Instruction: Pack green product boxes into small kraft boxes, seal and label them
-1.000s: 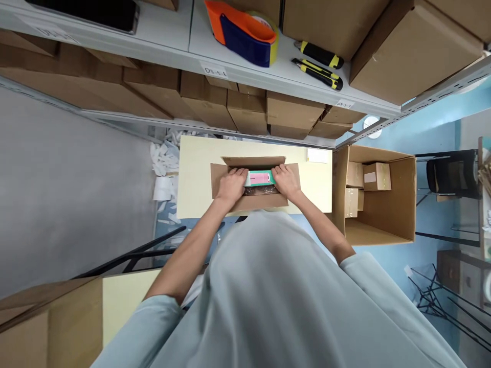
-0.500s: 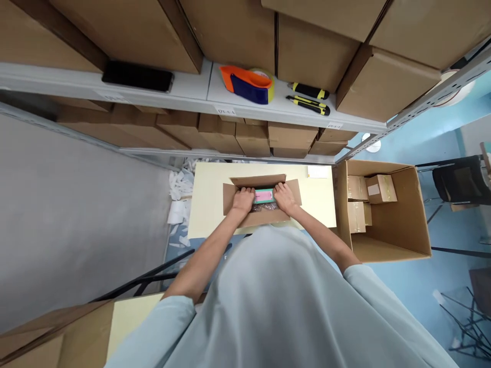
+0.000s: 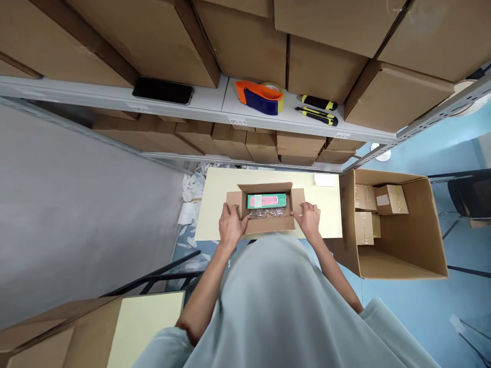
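Observation:
A small open cardboard box (image 3: 264, 227) sits on a pale yellow table (image 3: 215, 204). Inside it lie a green and pink packet (image 3: 266, 200) and some clear bubble wrap (image 3: 266, 212). My left hand (image 3: 230, 227) rests on the box's left side flap, fingers curled over its edge. My right hand (image 3: 309, 220) grips the right side flap the same way. Neither hand touches the packet.
A big open carton (image 3: 395, 260) with small boxes stands right of the table. On the shelf (image 3: 215, 105) above lie a black phone (image 3: 163, 91), an orange and blue tape dispenser (image 3: 261, 97) and two yellow-black cutters (image 3: 316, 108). Paper scraps (image 3: 190, 197) litter the floor at left.
Both hands have come out of the box, off the packet, and moved outward onto the side flaps. The camera has tilted upward.

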Motion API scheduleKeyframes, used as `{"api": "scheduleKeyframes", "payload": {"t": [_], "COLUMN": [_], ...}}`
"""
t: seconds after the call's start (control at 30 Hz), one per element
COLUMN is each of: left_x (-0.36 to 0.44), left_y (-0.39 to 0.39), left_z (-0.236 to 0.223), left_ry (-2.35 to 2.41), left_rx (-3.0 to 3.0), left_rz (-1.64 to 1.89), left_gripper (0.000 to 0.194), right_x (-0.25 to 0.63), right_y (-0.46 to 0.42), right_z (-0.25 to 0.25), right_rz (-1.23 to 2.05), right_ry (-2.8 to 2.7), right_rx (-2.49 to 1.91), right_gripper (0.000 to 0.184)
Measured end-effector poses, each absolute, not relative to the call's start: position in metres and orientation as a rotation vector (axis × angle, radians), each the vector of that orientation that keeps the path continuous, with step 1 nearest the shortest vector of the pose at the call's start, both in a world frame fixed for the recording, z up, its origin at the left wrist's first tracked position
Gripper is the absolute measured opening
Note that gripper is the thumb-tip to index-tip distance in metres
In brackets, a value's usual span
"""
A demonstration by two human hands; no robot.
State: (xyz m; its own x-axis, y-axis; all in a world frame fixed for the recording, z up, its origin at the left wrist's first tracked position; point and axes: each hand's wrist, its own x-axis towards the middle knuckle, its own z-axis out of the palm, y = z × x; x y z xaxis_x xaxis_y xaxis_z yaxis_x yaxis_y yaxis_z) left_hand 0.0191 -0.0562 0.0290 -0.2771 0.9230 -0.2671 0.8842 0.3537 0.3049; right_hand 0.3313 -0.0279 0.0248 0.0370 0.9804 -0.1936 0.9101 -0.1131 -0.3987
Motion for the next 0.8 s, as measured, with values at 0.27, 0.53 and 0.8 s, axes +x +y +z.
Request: {"api": "scheduleKeyframes", "payload": {"t": [0.27,0.53,0.8], "left_x": [0.024,0.037,-0.004], "left_y": [-0.053,-0.106,-0.221], "left_z": [0.017,0.031,0.056], "left_ry": [2.255,2.202,2.26], "left_rx": [1.337,1.236,1.251], "left_rz": [0.194,0.278,0.612], "left_gripper": [0.048,0.048,0.039], "right_x": [0.329,0.355,0.316], "right_y": [-0.012,-0.043,-0.119], "right_z": [0.001,0.027,0.056], "right_rz": [0.743,0.794,0.828], "right_ry": [-1.951,-1.841,-1.875], "right_rx": [-2.133,-2.205,-2.008], "right_gripper": [0.033,0.034,0.043]}}
